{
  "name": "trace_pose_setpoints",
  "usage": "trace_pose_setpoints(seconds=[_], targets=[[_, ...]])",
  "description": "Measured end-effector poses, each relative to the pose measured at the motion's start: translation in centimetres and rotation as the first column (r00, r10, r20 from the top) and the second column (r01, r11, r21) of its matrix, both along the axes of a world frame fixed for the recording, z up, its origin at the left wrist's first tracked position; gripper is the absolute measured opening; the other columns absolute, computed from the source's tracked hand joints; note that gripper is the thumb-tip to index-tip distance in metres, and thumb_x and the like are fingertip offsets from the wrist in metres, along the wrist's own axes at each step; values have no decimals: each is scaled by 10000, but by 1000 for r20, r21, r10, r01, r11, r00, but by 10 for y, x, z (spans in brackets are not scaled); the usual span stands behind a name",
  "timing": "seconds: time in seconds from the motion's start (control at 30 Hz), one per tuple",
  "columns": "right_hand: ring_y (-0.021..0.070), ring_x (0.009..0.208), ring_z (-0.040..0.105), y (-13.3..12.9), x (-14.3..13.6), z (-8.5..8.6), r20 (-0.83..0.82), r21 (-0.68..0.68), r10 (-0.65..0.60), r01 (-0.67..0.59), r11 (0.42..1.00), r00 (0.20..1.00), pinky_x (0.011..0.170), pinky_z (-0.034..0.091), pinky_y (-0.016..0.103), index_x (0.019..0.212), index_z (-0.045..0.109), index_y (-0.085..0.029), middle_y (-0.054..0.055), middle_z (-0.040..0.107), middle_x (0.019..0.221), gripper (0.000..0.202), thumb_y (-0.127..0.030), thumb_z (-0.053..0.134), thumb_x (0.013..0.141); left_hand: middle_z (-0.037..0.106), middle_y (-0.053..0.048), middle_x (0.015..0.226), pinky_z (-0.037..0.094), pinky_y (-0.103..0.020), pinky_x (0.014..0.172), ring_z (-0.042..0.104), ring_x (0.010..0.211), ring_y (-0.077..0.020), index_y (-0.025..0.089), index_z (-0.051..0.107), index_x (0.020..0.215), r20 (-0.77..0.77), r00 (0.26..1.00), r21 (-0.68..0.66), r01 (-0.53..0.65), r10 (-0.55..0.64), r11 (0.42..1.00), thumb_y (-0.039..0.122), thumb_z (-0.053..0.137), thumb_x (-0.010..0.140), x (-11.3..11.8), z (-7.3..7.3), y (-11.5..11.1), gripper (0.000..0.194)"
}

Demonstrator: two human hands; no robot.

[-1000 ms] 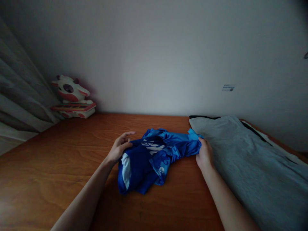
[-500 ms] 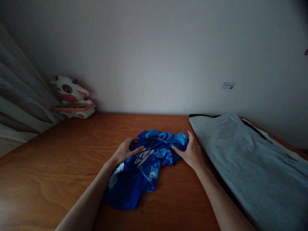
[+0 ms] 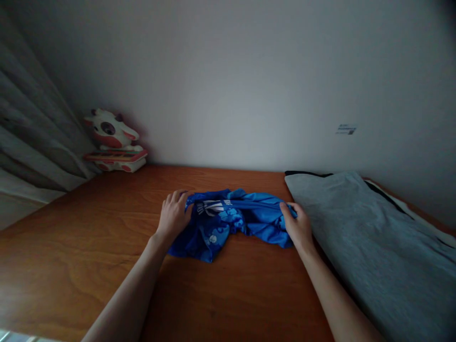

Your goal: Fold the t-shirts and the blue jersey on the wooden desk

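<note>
A crumpled blue jersey (image 3: 233, 216) with white lettering and a lighter blue pattern lies stretched sideways across the wooden table. My left hand (image 3: 174, 211) is closed on its left end, thumb in front and fingers behind. At the other end, my right hand (image 3: 297, 223) grips a bunched fold between thumb and fingers. The fabric between the two hands is pulled into taut creases. Its lower left part hangs down loosely onto the tabletop.
Grey folded cloth (image 3: 359, 223) with dark edging lies along the right side of the table (image 3: 228, 299). A cow-shaped toy keyboard (image 3: 116, 142) stands at the back left beside a pale curtain (image 3: 39, 123). The wall (image 3: 228, 85) rises behind the table, with a small label (image 3: 345, 129).
Both hands have closed on the jersey and moved apart, the left one leftward and the right one rightward. The jersey is now drawn wider, its lower part pulled up from the near side.
</note>
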State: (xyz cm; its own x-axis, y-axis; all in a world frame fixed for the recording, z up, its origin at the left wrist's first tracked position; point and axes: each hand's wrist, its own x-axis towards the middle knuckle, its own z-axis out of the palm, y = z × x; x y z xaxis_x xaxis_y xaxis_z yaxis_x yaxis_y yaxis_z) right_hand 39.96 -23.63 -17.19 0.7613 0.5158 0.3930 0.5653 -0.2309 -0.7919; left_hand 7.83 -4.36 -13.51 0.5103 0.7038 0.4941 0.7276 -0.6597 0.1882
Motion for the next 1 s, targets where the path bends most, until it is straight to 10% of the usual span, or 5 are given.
trace_pose_setpoints(seconds=[0.23,0.4,0.53,0.73,1.0], targets=[[321,1290,580,0,-3,-3,453,-31,209,-219,975,867,1086,452,493,1233,642,-183,182,636,1365,425,-434,580,895,725,-101,1193,518,-437,999,676,1115,-299,225,686,1208,-170,897,-173,380,-408,908,614,600,909,14,-1,-28,498],[259,830,753,-11,-16,17,130,-309,545,-489,816,828,840,548,369,804,784,-241,59,789,820,452,-555,503,966,607,-129,1449,394,-494,1165,534,1365,-325,217,693,1296,-276,892,-137,333,-359,933,217,588,894,14,-14,-25,415],[216,720,736,-16,-22,29,-188,-196,718,-742,642,671,750,554,324,661,771,-234,50,741,656,727,-655,295,1013,660,-144,1359,476,-531,1062,608,1251,-355,218,763,1141,-272,955,-72,103,-119,992,29,515,776,4,-12,-7,480],[283,1137,690,-1,-35,13,147,-95,550,-542,835,822,1012,510,415,1082,762,-232,104,753,1202,407,-568,624,898,733,-154,1181,441,-524,1114,660,1170,-328,158,686,1093,-144,948,-230,246,-283,942,239,464,899,14,-16,-12,305],[174,620,703,-10,-51,24,198,-227,661,-622,749,724,713,534,287,604,686,-252,20,723,609,494,-491,524,1005,718,-60,1271,263,-459,1252,618,1273,-249,219,608,930,74,759,-470,599,-647,649,65,506,611,15,-19,-10,369]])
